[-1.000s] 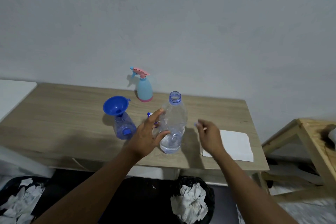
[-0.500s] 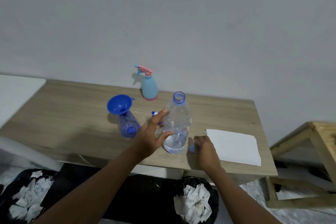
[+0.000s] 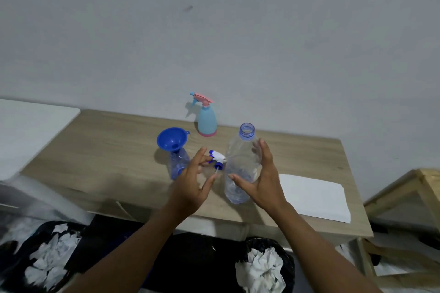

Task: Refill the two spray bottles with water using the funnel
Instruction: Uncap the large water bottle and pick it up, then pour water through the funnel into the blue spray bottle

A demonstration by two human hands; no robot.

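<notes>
On table (image 3: 107, 150), funnel (image 3: 172, 138) sits in opened small spray bottle (image 3: 177, 164), apparently unfilled; right hand (image 3: 264, 185) wraps water bottle (image 3: 240, 166), left hand (image 3: 190, 185) spread, empty; second spray bottle (image 3: 207, 121) stands capped.

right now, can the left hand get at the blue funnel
Probably yes. The left hand is open and empty, close by the blue funnel seated in the clear spray bottle, with nothing between them.

Blue funnel (image 3: 172, 138) sits in clear spray bottle (image 3: 178, 165) left of left hand (image 3: 190, 188); right hand (image 3: 264, 183) grips uncapped water bottle (image 3: 239, 169); light-blue spray bottle (image 3: 206, 119) beyond.
</notes>
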